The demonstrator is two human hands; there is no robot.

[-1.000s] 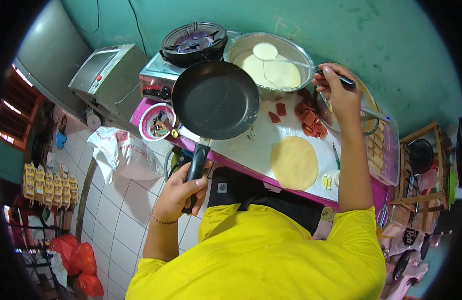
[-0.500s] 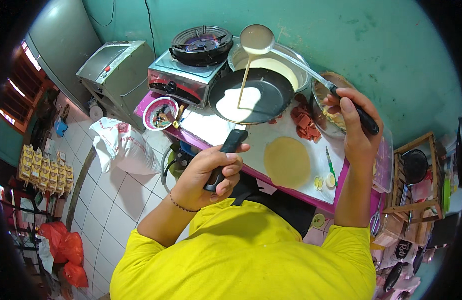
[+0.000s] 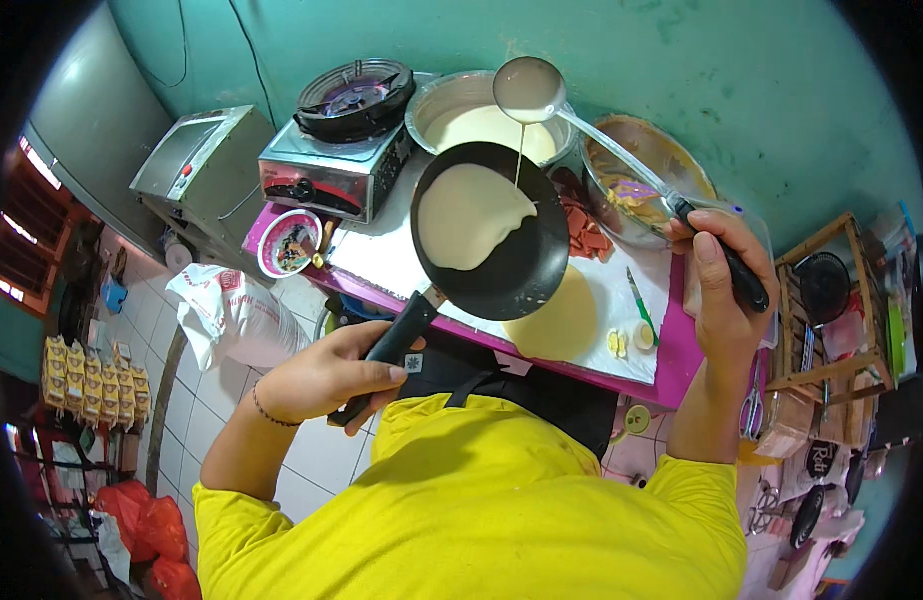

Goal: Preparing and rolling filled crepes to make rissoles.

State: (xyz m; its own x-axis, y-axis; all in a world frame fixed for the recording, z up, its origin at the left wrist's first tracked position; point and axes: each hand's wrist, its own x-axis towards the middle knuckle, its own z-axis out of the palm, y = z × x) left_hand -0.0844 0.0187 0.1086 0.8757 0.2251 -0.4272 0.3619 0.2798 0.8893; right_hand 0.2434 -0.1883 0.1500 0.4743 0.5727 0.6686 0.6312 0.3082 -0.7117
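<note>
My left hand (image 3: pixel 352 372) grips the handle of a black frying pan (image 3: pixel 537 265), which has pale batter (image 3: pixel 467 215) spread over its upper-left part. My right hand (image 3: pixel 722 280) holds the black handle of a steel ladle (image 3: pixel 530 88), from which a thin stream runs into the pan. Behind the pan is a metal bowl of batter (image 3: pixel 487 125). Beneath and beside it on the white sheet lie a yellow dough round (image 3: pixel 557 330), reddish slices (image 3: pixel 592 238) and a green-handled knife (image 3: pixel 642 310).
A gas stove (image 3: pixel 337 170) stands at the back left, beside a small pink-rimmed bowl (image 3: pixel 287 242). A mixing bowl (image 3: pixel 650 170) sits right of the slices. A white sack (image 3: pixel 252 310) rests on the floor. A wooden rack (image 3: pixel 832 355) stands at the right.
The ladle has risen out of the batter bowl and batter has poured into the previously bare pan. Since half a second ago the puddle has spread and the pan has turned.
</note>
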